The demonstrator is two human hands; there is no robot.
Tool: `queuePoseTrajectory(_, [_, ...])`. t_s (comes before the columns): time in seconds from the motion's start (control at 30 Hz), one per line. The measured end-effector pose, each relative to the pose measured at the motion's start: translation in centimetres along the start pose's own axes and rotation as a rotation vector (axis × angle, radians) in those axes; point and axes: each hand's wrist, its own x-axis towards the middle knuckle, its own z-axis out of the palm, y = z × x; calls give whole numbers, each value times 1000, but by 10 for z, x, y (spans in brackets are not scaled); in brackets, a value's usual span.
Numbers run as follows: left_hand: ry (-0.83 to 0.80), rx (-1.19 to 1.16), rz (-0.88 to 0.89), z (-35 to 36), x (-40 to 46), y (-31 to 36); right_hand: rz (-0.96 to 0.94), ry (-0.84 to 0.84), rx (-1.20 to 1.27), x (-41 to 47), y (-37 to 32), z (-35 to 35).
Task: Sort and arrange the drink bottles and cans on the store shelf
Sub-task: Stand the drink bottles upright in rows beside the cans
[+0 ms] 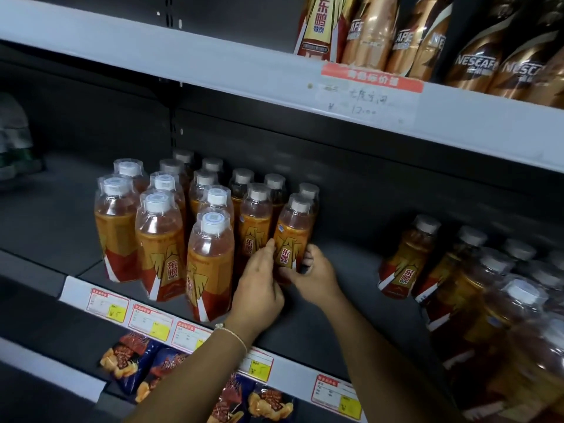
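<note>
Head view: both hands hold orange-drink bottle on shelf.

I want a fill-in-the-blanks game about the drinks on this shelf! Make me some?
1. Both hands, left hand and right hand, hold one orange ____.
2. The held bottle has a ____ cap.
3. The brown Nescafe bottles stand on the shelf ____ the orange ones.
4. The snack bags lie on the shelf ____ the hands.

Missing words: bottle; white; above; below
</note>
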Motion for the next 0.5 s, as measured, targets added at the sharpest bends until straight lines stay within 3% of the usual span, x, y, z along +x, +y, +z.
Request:
queuePoseTrajectory(0.2, [54,-1,41,3,0,-1,-15,-31,36,-21,4,-15])
queuePoseTrajectory(0.37, [-227,-27,102,8,4,1,4,-62,38,-49,14,-45])
queuePoseTrajectory(0.5, [-355,-61,111,21,8,18,29,-74,16,-68,28,-74])
